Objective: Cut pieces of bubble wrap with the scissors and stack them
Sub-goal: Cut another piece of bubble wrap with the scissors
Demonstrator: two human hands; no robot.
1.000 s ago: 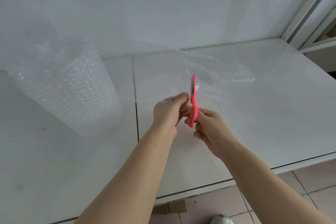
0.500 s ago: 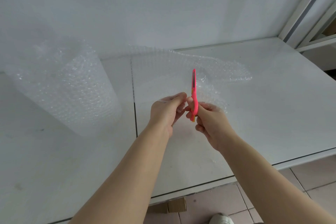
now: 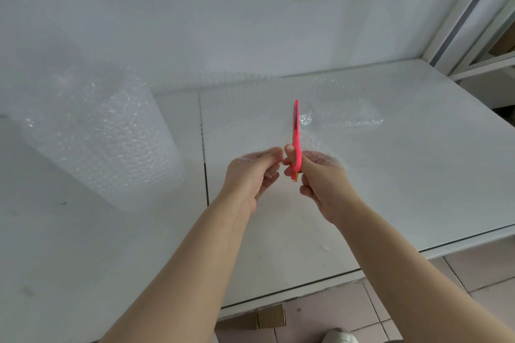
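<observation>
Head view: the left hand [image 3: 250, 175] pinches the near edge of the sheet [image 3: 345, 111] of bubble wrap. Just beside it, the right hand [image 3: 323, 186] grips the scissors [image 3: 296, 133], which point away, seen edge-on and partway into the sheet. The film looks slack, so it could fold between the blades or the cut could wander. The left fingertips sit close to the blades. The roll [image 3: 97, 142] crowds the left, and the table [image 3: 418, 175] lies open to the right, with its front edge below the forearms.
</observation>
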